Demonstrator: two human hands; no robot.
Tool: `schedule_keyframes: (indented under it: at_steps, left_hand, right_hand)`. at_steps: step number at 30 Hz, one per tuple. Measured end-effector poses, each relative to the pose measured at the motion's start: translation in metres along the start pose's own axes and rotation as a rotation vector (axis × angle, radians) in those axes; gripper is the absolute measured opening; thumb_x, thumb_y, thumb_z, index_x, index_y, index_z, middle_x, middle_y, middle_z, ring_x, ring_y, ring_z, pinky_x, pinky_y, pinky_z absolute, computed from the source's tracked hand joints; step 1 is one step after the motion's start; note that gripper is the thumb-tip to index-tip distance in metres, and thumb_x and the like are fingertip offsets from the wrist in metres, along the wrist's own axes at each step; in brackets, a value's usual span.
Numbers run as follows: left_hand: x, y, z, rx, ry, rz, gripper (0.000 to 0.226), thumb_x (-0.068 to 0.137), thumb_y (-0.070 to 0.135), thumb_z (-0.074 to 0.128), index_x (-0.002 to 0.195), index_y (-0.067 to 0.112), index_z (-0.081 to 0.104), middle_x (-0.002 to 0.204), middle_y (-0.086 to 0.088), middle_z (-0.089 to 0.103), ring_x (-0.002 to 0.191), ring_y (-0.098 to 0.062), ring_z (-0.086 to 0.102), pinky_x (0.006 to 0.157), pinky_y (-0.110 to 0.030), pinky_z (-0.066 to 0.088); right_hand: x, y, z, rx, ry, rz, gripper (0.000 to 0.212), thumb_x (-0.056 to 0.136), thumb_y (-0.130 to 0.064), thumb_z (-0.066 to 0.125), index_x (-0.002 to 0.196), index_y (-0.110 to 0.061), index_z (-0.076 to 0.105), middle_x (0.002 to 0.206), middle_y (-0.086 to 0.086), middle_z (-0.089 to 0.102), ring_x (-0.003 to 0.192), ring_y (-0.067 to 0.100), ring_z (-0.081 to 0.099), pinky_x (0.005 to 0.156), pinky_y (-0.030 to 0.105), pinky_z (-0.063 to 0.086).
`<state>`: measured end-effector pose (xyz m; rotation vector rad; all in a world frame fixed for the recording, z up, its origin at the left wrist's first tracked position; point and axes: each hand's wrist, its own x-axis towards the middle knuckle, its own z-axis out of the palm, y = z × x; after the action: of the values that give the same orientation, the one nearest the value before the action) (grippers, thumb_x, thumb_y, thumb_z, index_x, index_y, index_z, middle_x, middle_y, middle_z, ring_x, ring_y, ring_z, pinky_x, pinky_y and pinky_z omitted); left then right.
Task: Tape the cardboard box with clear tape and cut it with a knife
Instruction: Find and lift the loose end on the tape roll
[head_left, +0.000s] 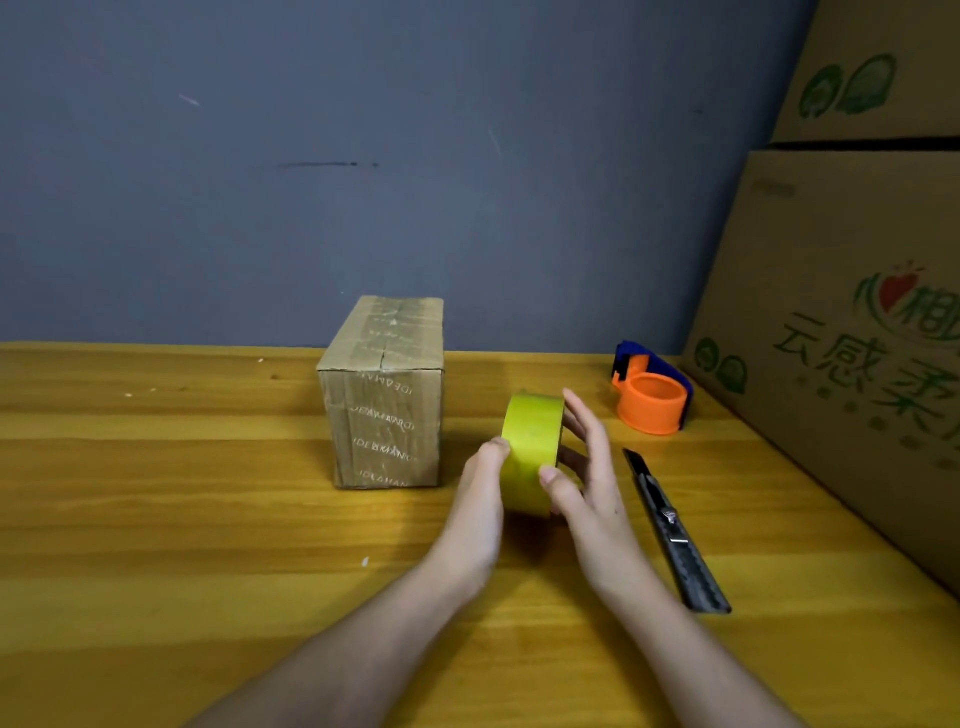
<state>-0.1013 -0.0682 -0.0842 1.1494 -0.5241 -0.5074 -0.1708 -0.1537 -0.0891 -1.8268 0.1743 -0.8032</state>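
A small cardboard box (384, 395) stands on the wooden table (182, 493), its top and front covered with old printed tape. To its right a yellowish roll of clear tape (531, 449) stands on edge. My left hand (480, 499) holds the roll's left side, thumb on its tread. My right hand (587, 478) grips the right side, thumb on the tread and fingers spread behind the roll. A dark utility knife (672, 530) lies on the table just right of my right hand.
An orange and blue tape dispenser (652, 389) sits at the back right near the grey wall. Large printed cardboard cartons (852, 332) are stacked along the table's right edge.
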Motion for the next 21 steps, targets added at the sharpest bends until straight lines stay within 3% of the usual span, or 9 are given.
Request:
schedule_keyframes:
  at_steps: [3,6,9,13,16,21]
  left_hand:
    - [-0.0020,0.0040,0.0035,-0.015,-0.074,0.076,0.034,0.061,0.042,0.046,0.074,0.028,0.074,0.078,-0.004,0.070,0.075,-0.014,0.063,0.071,-0.027,0.053]
    - [-0.0043,0.0065,0.0051,-0.037,-0.122,0.104,0.029,0.064,0.035,0.045,0.069,0.031,0.074,0.067,0.002,0.068,0.062,-0.007,0.062,0.058,-0.018,0.052]
    - [-0.0040,0.0065,0.0048,-0.043,-0.144,0.109,0.032,0.058,0.040,0.045,0.070,0.032,0.074,0.070,0.003,0.068,0.064,-0.006,0.062,0.060,-0.019,0.051]
    - [-0.0033,0.0057,0.0043,-0.041,-0.142,0.106,0.029,0.064,0.028,0.044,0.073,0.024,0.072,0.073,0.003,0.070,0.067,-0.005,0.063,0.059,-0.016,0.051]
    - [-0.0058,0.0042,0.0050,-0.042,-0.154,0.110,0.035,0.069,0.019,0.035,0.087,0.023,0.065,0.072,0.008,0.072,0.066,0.002,0.064,0.056,-0.011,0.050]
    - [-0.0051,0.0052,0.0065,-0.102,-0.112,0.054,0.029,0.087,0.022,0.035,0.092,0.018,0.063,0.087,-0.010,0.065,0.068,-0.006,0.064,0.060,-0.015,0.052]
  right_hand:
    - [-0.0001,-0.0006,0.0010,0.008,0.014,0.032,0.073,0.067,-0.053,0.051,0.136,-0.052,0.028,0.145,-0.011,0.035,0.129,-0.003,0.035,0.102,0.026,0.039]
    - [0.0004,-0.0013,0.0021,0.015,0.026,0.041,0.072,0.065,-0.052,0.050,0.134,-0.053,0.030,0.144,-0.010,0.036,0.125,-0.010,0.035,0.100,0.025,0.040]
    - [-0.0001,-0.0012,0.0018,0.018,0.029,0.041,0.072,0.066,-0.051,0.050,0.135,-0.051,0.030,0.144,-0.010,0.037,0.126,-0.009,0.035,0.102,0.027,0.040]
    - [-0.0007,-0.0015,0.0016,0.024,0.029,0.046,0.072,0.066,-0.052,0.050,0.136,-0.050,0.030,0.144,-0.008,0.036,0.129,-0.001,0.036,0.105,0.033,0.039]
    - [-0.0005,-0.0015,0.0013,0.030,0.027,0.045,0.071,0.067,-0.052,0.050,0.136,-0.050,0.031,0.145,-0.010,0.037,0.128,-0.009,0.034,0.108,0.035,0.037]
    - [-0.0006,-0.0014,0.0018,0.018,0.021,0.051,0.072,0.067,-0.052,0.051,0.136,-0.051,0.030,0.145,-0.009,0.036,0.127,-0.009,0.034,0.106,0.033,0.038]
